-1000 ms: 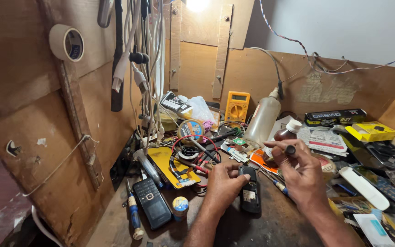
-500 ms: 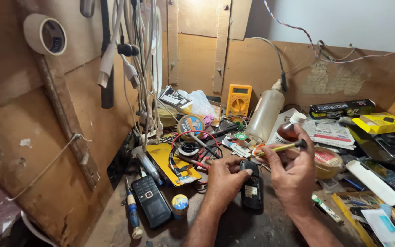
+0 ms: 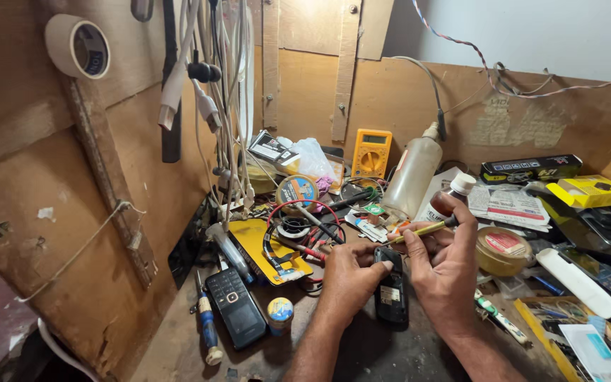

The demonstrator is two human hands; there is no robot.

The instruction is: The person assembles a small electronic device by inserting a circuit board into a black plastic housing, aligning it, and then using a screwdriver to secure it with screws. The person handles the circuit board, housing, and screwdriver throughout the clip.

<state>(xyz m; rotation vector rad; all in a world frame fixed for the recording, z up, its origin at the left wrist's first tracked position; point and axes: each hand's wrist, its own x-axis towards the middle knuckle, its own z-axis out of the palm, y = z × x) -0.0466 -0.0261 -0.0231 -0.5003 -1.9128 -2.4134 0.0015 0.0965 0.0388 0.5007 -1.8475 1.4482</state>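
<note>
Setting: a wooden workshop corner, its table dark, worn and crowded with tools and phone parts under plywood walls.
Nearest things: a dark keypad phone lies face up at the near left, with a blue-handled screwdriver beside it and a small round tin just to its right.
Work in hand: an opened black phone lies back up on the table between the two hands, its rear cover off and a label showing in the bay.
Left hand: the left hand is curled around the phone's left edge, thumb pressed on its upper end, pinning it down.
Right hand: the right hand is closed in a pinch on a yellow-handled tool, whose tip points left, just above the phone's top end.
Progress: by my reading the phone is already opened and the inner work is under way; nothing shows it finished, and the cover is not back on.
Phone and hands: it touches the left hand and lies just beside and below the right.
Middle ground: a yellow pad with red and black leads, and a roll of brown tape at the right.
Far: a yellow multimeter, a plastic squeeze bottle and hanging cables against the wall.
</note>
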